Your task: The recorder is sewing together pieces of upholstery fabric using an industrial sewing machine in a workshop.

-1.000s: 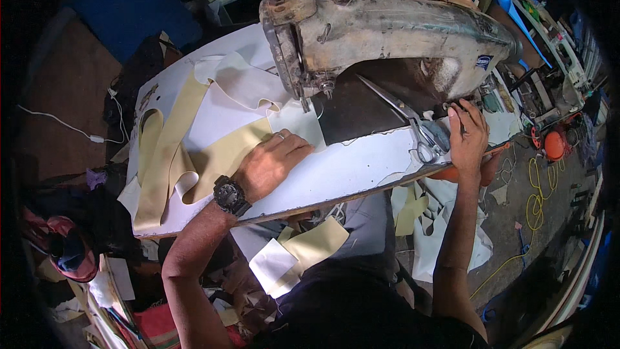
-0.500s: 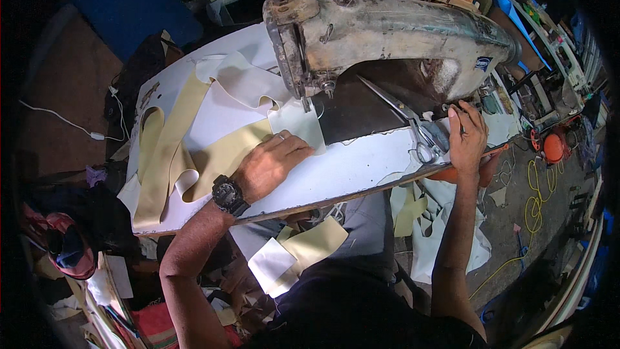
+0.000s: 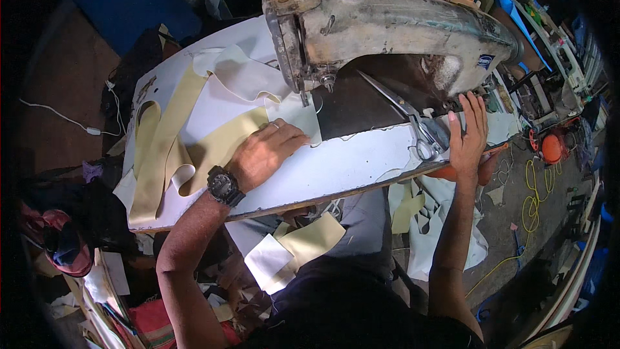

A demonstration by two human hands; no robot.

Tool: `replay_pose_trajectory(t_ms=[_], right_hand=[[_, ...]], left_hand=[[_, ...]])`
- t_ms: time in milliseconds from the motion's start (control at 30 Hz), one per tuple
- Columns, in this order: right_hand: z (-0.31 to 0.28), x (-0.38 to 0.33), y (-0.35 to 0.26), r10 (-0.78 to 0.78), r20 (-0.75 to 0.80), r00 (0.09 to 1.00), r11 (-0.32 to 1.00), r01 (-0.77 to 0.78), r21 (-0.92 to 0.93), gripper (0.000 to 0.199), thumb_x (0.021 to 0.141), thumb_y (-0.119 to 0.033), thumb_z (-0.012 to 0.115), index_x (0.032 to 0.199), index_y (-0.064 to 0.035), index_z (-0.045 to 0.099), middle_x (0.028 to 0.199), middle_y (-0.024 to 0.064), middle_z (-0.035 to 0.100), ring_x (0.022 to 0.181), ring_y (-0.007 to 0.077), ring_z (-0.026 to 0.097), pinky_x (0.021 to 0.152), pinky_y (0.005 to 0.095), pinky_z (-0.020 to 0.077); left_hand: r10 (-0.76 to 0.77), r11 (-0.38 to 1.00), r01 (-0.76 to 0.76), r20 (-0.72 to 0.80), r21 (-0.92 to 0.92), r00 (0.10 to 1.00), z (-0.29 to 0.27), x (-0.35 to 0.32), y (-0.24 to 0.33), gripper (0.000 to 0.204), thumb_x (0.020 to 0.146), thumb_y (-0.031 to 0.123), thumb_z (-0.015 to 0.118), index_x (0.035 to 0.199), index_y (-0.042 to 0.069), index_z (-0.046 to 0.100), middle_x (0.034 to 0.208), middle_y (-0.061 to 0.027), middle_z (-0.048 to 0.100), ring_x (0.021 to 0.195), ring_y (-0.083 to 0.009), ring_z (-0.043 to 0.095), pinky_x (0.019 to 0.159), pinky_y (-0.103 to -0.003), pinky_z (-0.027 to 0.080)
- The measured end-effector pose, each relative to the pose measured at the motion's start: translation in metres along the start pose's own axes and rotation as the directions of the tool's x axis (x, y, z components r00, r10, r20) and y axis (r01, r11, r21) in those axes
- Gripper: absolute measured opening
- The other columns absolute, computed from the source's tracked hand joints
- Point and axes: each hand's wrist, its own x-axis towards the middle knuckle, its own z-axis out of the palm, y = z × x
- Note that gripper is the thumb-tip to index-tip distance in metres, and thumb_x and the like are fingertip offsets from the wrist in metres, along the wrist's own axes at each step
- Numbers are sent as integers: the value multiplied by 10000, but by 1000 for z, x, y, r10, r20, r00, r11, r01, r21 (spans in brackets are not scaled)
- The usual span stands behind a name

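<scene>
My left hand (image 3: 266, 152) lies flat, fingers stretched out, on a cream and white strip of sheet material (image 3: 226, 142). A white end of the strip (image 3: 298, 118) sits under the needle area of a worn industrial sewing machine (image 3: 400, 22). My right hand (image 3: 467, 132) is at the right part of the table's front edge, fingers extended and thumb apart, with nothing visible in it. Beside it lies a pair of metal scissors (image 3: 408, 113), blades pointing up toward the machine's arm. A black watch (image 3: 223, 186) is on my left wrist.
The white sewing table (image 3: 336, 165) has a worn, chipped front edge. More cream strip (image 3: 169, 136) loops over its left side. Cut pieces (image 3: 313, 242) rest on my lap, and white sheeting (image 3: 445, 226) hangs below. A yellow cord (image 3: 531, 203) lies on the floor at right.
The fingers of my right hand have straightened and spread a little upward. My left hand stays on the strip, nearly in the same place. The whole view has shifted slightly.
</scene>
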Motion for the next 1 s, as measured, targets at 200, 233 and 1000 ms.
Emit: replay_pose_trajectory(t_ms=[200, 233, 1000], right_hand=[[1, 1, 0, 0, 0, 1000, 1000, 0, 8, 439, 995, -292, 640, 1378, -78, 621, 1485, 147, 546, 1434, 397, 433, 1176, 527, 331], [1, 1, 0, 0, 2, 1000, 1000, 0, 8, 439, 995, -292, 640, 1378, -78, 621, 1485, 147, 546, 1434, 397, 433, 1176, 527, 331], [-1, 1, 0, 3, 9, 1000, 999, -4, 36, 445, 985, -280, 656, 1373, -66, 621, 1484, 150, 543, 1440, 391, 425, 1189, 513, 324]], left_hand=[[-53, 998, 53, 10, 26, 999, 2, 4, -9, 413, 810, -8, 654, 1206, 96, 704, 1161, -60, 677, 1055, -236, 661, 922, -327, 572], [-54, 998, 54, 11, 25, 998, 3, 4, -10, 413, 810, -8, 654, 1206, 96, 704, 1161, -60, 677, 1055, -236, 661, 922, -327, 572], [-115, 988, 111, 27, 111, 993, 15, 20, -50, 484, 828, -25, 655, 1284, 133, 688, 1203, -106, 678, 1106, -297, 655, 977, -387, 552]])
